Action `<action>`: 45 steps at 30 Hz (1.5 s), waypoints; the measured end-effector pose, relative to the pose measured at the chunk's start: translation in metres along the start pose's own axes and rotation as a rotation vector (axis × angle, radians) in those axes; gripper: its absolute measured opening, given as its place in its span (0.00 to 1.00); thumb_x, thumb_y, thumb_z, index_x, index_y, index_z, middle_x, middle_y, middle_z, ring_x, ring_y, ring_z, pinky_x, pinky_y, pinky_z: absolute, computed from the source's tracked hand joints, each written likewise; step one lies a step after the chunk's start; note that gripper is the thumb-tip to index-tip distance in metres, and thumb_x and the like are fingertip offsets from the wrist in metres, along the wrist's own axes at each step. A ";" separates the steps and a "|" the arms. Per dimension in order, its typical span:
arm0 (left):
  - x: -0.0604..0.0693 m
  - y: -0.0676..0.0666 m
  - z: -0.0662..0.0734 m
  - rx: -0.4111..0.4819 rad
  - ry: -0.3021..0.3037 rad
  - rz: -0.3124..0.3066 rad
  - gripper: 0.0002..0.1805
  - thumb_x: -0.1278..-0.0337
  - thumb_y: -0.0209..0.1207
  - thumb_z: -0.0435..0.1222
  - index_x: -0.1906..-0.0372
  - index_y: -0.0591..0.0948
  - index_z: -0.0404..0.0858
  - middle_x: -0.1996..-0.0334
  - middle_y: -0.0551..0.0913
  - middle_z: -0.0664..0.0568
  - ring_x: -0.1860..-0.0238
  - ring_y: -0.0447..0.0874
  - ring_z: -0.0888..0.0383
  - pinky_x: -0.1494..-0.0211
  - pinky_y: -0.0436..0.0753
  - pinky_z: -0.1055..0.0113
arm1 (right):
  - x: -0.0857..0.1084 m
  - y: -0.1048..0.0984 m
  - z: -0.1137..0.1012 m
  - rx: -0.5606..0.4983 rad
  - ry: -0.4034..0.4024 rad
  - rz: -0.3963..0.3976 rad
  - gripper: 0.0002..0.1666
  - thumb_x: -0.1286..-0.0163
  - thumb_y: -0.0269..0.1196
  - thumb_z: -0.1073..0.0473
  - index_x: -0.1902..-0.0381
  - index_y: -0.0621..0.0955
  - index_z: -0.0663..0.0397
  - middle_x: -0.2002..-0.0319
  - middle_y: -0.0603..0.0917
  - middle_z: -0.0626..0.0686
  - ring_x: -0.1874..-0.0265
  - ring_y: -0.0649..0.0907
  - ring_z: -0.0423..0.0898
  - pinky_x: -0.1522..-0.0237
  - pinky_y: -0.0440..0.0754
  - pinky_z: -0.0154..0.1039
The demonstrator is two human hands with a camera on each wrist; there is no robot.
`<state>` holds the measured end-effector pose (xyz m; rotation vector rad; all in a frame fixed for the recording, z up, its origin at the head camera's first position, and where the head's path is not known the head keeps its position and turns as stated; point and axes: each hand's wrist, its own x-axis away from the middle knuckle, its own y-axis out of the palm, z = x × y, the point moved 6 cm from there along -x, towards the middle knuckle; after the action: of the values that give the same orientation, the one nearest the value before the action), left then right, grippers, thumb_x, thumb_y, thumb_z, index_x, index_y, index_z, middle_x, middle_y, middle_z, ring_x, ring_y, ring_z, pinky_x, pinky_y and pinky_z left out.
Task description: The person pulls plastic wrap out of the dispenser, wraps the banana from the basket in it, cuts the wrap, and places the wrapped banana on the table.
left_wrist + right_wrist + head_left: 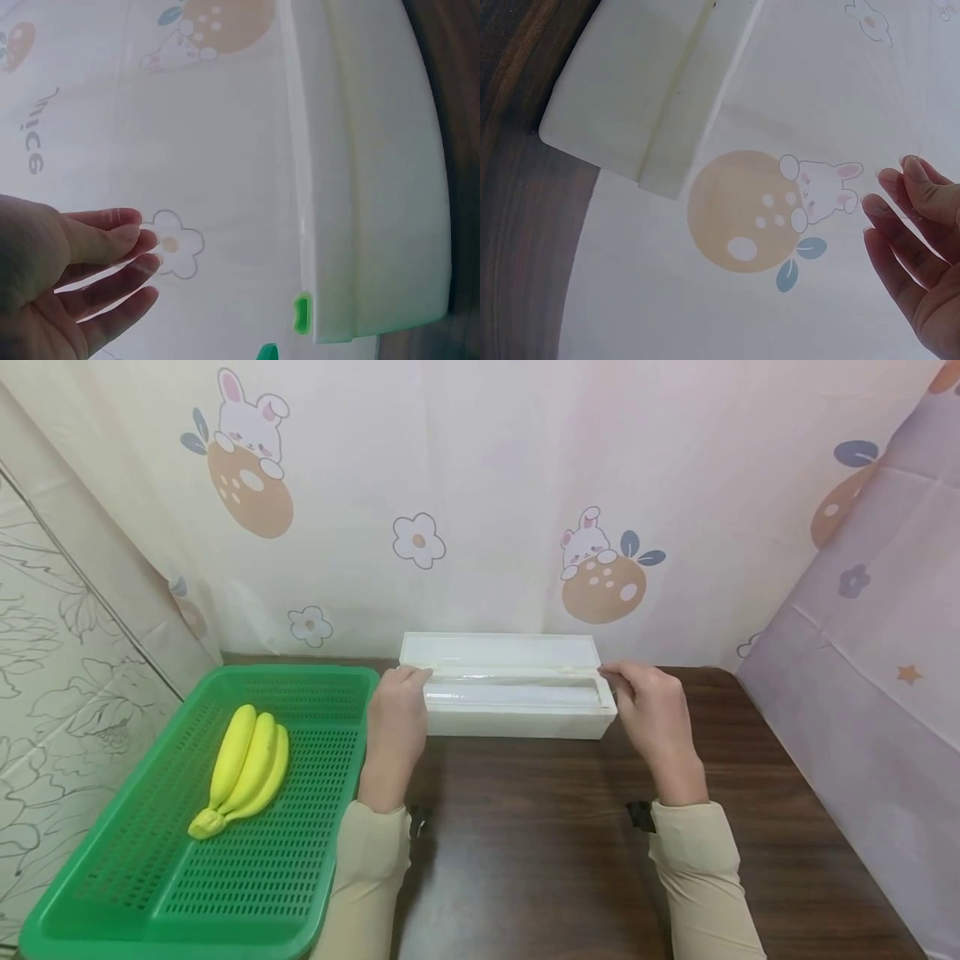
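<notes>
A long white plastic wrap dispenser box (517,723) stands on the table by the back curtain, its lid (498,648) raised. Inside lies a pale roll (517,693). At the box's left end, my left hand (397,710) pinches clear plastic wrap between thumb and fingers. Opposite it, my right hand (652,714) pinches the wrap at the right end. Both wrist views show the thumbs against the index fingers, the other fingers loosely extended. Faint creases in the wrap (922,105) run from the right fingertips; its edges are hard to make out.
A green perforated basket (352,827) stands on the left, with a bunch of yellow bananas (251,768) in it. The dark wooden table (532,860) meets a printed curtain (495,460) behind the box. A small green piece (302,313) sits at the box's end.
</notes>
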<state>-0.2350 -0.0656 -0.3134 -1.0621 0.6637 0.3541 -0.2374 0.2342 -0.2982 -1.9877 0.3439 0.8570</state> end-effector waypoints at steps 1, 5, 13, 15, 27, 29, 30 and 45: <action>0.000 0.000 0.000 -0.003 0.008 -0.008 0.15 0.35 0.57 0.16 0.52 0.89 0.28 0.56 0.90 0.39 0.53 0.88 0.42 0.48 0.89 0.54 | 0.000 -0.001 0.000 -0.001 -0.002 0.004 0.06 0.27 0.67 0.71 0.57 0.90 0.65 0.62 0.91 0.65 0.65 0.89 0.63 0.62 0.86 0.60; -0.002 -0.004 -0.001 0.008 0.052 -0.009 0.15 0.36 0.58 0.16 0.53 0.90 0.29 0.57 0.90 0.40 0.54 0.88 0.43 0.50 0.90 0.54 | 0.000 -0.003 -0.002 0.001 -0.003 0.010 0.07 0.28 0.66 0.72 0.56 0.90 0.66 0.62 0.91 0.65 0.65 0.89 0.64 0.62 0.86 0.60; -0.002 -0.010 -0.002 0.042 0.076 -0.018 0.16 0.34 0.56 0.16 0.53 0.90 0.30 0.58 0.91 0.41 0.54 0.88 0.43 0.50 0.89 0.53 | 0.000 -0.007 -0.005 0.008 -0.004 0.014 0.07 0.28 0.66 0.74 0.57 0.90 0.66 0.62 0.91 0.65 0.64 0.89 0.64 0.62 0.86 0.60; -0.002 -0.012 -0.002 0.043 0.073 -0.020 0.16 0.34 0.56 0.16 0.53 0.90 0.30 0.57 0.91 0.41 0.53 0.88 0.43 0.49 0.89 0.53 | 0.000 -0.008 -0.007 0.010 -0.009 0.018 0.07 0.29 0.67 0.74 0.57 0.90 0.65 0.62 0.91 0.65 0.65 0.89 0.63 0.63 0.86 0.59; -0.001 -0.021 0.002 0.064 0.108 0.032 0.15 0.33 0.55 0.16 0.54 0.90 0.29 0.58 0.91 0.41 0.53 0.88 0.43 0.50 0.90 0.53 | 0.000 -0.015 -0.011 0.028 -0.018 0.042 0.09 0.30 0.67 0.75 0.56 0.90 0.65 0.64 0.91 0.63 0.72 0.85 0.58 0.69 0.80 0.53; -0.001 -0.022 0.001 0.058 0.113 0.040 0.15 0.33 0.56 0.16 0.54 0.90 0.29 0.58 0.91 0.41 0.53 0.88 0.43 0.49 0.90 0.53 | 0.000 -0.016 -0.012 0.030 -0.020 0.049 0.08 0.29 0.67 0.74 0.56 0.90 0.65 0.65 0.91 0.63 0.73 0.84 0.58 0.70 0.78 0.53; -0.001 -0.022 0.001 0.056 0.115 0.043 0.15 0.34 0.56 0.16 0.54 0.90 0.29 0.58 0.91 0.41 0.53 0.88 0.43 0.49 0.90 0.53 | 0.000 -0.016 -0.012 0.029 -0.019 0.052 0.08 0.29 0.67 0.74 0.56 0.90 0.64 0.65 0.91 0.63 0.73 0.84 0.58 0.70 0.78 0.53; -0.003 -0.029 0.004 0.047 0.148 0.137 0.16 0.35 0.57 0.15 0.52 0.89 0.29 0.58 0.90 0.41 0.54 0.88 0.44 0.48 0.90 0.55 | 0.001 -0.025 -0.019 0.032 -0.052 0.126 0.09 0.29 0.66 0.75 0.56 0.91 0.65 0.67 0.90 0.63 0.75 0.82 0.56 0.71 0.75 0.50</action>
<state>-0.2193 -0.0754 -0.2903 -1.0067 0.8763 0.3789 -0.2148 0.2313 -0.2766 -1.9269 0.4538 0.9750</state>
